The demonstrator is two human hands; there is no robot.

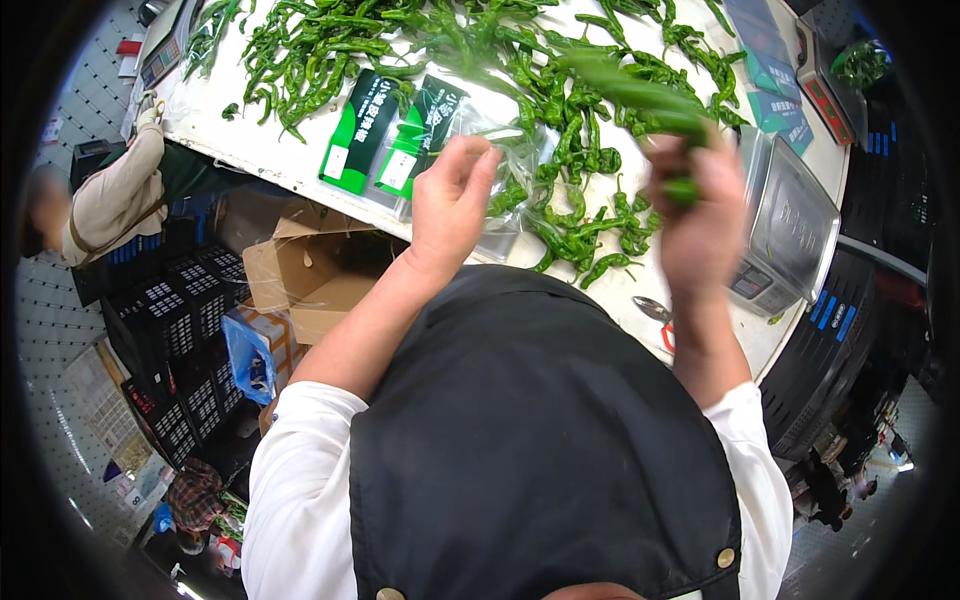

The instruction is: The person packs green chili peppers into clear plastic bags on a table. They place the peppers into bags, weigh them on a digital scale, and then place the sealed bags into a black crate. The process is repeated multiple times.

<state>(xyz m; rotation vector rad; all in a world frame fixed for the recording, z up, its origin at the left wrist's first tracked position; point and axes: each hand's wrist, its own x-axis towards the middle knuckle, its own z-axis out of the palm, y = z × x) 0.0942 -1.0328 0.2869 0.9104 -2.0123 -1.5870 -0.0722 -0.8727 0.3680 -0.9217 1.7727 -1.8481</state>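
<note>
Long wrinkled green peppers [649, 97] are in my right hand [705, 214], which is raised over the right part of the white table [292, 165]. Both the hand and its peppers are blurred. My left hand [454, 199] pinches the near-left edge of a clear plastic bag [534, 146], which has some green peppers [510, 199] inside. Two printed green-and-black plastic bags [356, 139] lie flat just left of that hand. Beyond and between my hands spreads a loose layer of green peppers [570, 112].
A steel-topped scale [791, 199] stands right of my right hand. Scissors [654, 307] with red handles lie by the near table edge. An open cardboard box [274, 274] and black crates [184, 300] sit below left. Another person [116, 187] stands at the table's left.
</note>
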